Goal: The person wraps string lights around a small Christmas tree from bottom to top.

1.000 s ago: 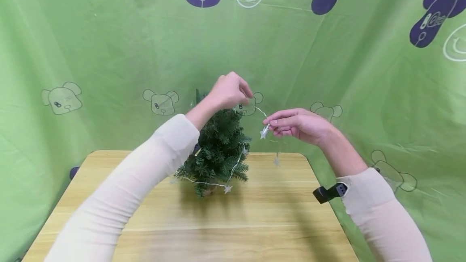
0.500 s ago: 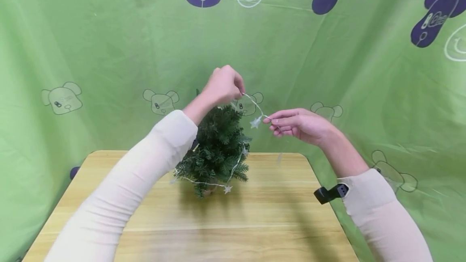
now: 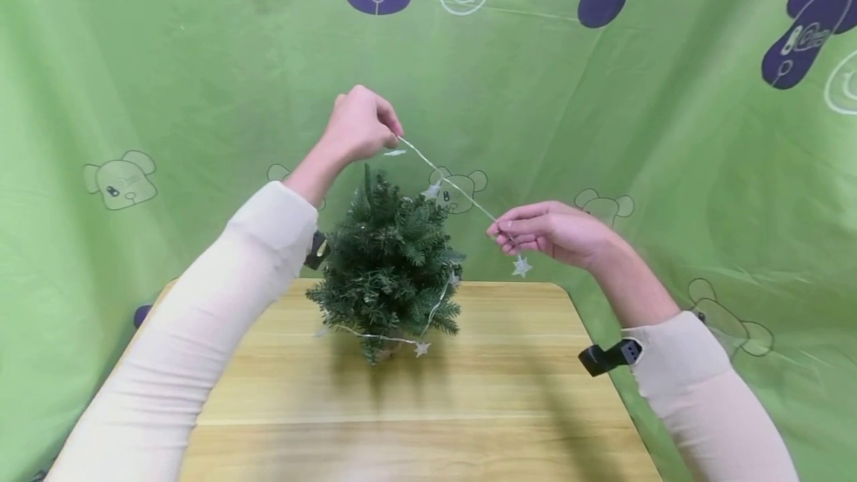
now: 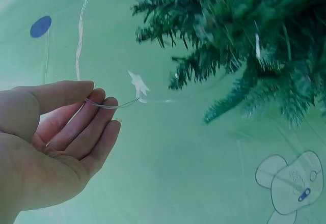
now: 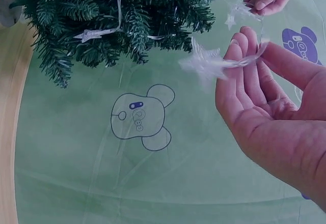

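Observation:
A string of star lights (image 3: 469,197) stretches slantwise from hand to hand above the tree's right side. My left hand (image 3: 361,125) pinches its wire between thumb and fingertips, above and left of the treetop. Lower down on the right, my right hand (image 3: 559,235) pinches the wire too, and a clear star (image 3: 521,266) dangles just below its fingers. In the right wrist view, that star (image 5: 204,63) is blurred. A small green Christmas tree (image 3: 388,259) stands upright between my arms, with part of the string draped around its lower branches. The back of the tree is hidden.
The tree stands on a light wooden table (image 3: 428,430). Behind and beside it hangs a green curtain (image 3: 281,58) with printed bears. A black wrist strap (image 3: 609,356) sticks out from my right sleeve.
My left hand has moved up and left, drawing the wire out straighter between both hands. The wire has slid through my right hand, which stays nearly in place.

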Demonstrator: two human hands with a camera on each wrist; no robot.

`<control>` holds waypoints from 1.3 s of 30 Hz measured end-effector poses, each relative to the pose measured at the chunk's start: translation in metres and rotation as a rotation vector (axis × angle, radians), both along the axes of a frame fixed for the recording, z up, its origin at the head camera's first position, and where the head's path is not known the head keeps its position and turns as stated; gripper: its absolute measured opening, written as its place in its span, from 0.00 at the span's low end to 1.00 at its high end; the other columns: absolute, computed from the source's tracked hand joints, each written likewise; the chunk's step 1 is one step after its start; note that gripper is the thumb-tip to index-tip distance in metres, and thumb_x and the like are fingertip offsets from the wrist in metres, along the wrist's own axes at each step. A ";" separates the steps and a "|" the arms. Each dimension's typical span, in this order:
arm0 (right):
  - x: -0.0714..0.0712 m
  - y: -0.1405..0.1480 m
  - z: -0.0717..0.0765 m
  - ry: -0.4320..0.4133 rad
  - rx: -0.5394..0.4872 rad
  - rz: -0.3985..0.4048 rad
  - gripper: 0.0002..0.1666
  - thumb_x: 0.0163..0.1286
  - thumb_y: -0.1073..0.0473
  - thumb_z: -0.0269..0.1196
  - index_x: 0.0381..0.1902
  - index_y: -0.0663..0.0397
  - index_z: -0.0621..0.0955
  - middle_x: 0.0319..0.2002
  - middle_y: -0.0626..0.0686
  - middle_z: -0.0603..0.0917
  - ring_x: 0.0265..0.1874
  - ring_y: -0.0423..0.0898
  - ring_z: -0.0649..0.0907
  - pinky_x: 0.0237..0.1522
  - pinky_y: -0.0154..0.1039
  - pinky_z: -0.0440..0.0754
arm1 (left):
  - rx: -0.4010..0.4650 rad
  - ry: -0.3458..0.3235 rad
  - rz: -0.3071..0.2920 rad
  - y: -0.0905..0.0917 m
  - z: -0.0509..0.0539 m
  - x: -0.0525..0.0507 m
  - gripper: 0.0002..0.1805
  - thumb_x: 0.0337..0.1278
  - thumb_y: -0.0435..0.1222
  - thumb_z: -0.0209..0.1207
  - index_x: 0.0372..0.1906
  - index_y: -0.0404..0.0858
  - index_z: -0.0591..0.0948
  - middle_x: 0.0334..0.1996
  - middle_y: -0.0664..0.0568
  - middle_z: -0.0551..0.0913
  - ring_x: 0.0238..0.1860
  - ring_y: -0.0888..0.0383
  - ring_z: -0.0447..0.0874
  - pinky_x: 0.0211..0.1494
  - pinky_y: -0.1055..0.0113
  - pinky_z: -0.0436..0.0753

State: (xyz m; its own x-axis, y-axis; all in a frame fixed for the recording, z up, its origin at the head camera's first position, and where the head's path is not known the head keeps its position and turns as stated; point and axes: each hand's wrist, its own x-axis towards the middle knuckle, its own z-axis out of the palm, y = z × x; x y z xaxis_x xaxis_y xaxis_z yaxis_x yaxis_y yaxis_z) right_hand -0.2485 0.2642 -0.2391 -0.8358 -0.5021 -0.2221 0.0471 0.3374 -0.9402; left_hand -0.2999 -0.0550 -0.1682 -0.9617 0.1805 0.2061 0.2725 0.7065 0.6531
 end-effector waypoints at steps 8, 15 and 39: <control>0.000 -0.002 0.004 0.015 0.007 0.040 0.13 0.74 0.64 0.59 0.53 0.63 0.83 0.44 0.54 0.88 0.43 0.45 0.87 0.54 0.37 0.86 | -0.029 -0.047 -0.044 -0.031 0.001 0.011 0.08 0.59 0.33 0.67 0.43 0.41 0.88 0.44 0.50 0.90 0.48 0.53 0.83 0.63 0.54 0.78; 0.001 -0.002 0.005 0.021 -0.010 0.126 0.11 0.74 0.64 0.59 0.50 0.61 0.84 0.41 0.54 0.88 0.38 0.43 0.86 0.47 0.35 0.87 | -0.033 -0.098 -0.073 -0.058 0.003 0.025 0.08 0.60 0.34 0.67 0.44 0.41 0.87 0.45 0.49 0.90 0.51 0.51 0.84 0.68 0.49 0.73; 0.013 -0.017 0.016 0.094 0.192 0.317 0.08 0.72 0.60 0.62 0.45 0.55 0.85 0.38 0.52 0.86 0.39 0.48 0.83 0.52 0.44 0.83 | 0.005 -0.207 -0.259 -0.109 -0.035 0.068 0.07 0.59 0.34 0.68 0.42 0.42 0.87 0.43 0.51 0.90 0.48 0.54 0.86 0.63 0.51 0.81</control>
